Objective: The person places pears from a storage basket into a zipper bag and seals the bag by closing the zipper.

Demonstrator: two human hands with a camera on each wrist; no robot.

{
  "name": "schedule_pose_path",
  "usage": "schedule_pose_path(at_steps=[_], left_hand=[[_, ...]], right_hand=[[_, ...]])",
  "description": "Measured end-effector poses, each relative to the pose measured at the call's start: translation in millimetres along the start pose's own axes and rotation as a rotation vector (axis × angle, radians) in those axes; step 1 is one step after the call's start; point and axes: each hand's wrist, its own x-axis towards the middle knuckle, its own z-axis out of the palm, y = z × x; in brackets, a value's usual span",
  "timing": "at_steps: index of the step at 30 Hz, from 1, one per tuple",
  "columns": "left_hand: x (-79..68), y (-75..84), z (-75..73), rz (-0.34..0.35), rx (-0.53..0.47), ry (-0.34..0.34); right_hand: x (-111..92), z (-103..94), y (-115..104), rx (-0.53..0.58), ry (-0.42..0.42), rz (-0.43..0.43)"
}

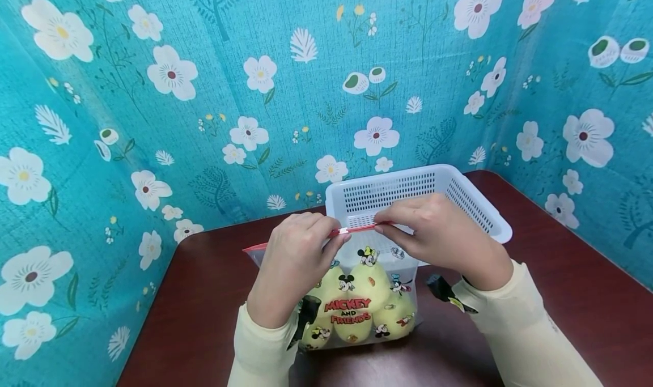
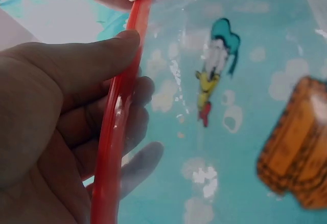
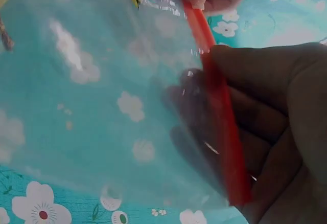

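Note:
A clear zip bag (image 1: 352, 335) printed with cartoon figures and "Mickey and Friends" stands on the table, with several pale yellow rounded things inside. Along its top runs a red zip strip (image 2: 110, 147) carrying a small white slider (image 1: 343, 230). My left hand (image 1: 301, 262) pinches the strip between thumb and fingers right at the slider. Farther right, my right hand (image 1: 441, 239) pinches the same strip near its right end, as the right wrist view shows. In both wrist views the fingers lie behind the clear film, thumb in front.
Behind the bag, a white slotted plastic basket (image 1: 479, 203) sits on the dark red-brown table (image 1: 204, 296). A teal floral cloth (image 1: 285, 103) hangs around the back and both sides. Dark wrist cameras are strapped at both sleeves.

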Motion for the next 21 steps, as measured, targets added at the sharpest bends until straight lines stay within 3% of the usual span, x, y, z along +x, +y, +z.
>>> schedule_pose_path(at_steps=[8, 21], left_hand=[[0.0, 0.1, 1.3, 0.008, -0.022, 0.007], [-0.6, 0.7, 0.5, 0.007, -0.062, 0.004]], right_hand=[[8, 13.1, -15, -0.103, 0.066, -0.054], [11, 24.8, -20, -0.077, 0.082, -0.063]])
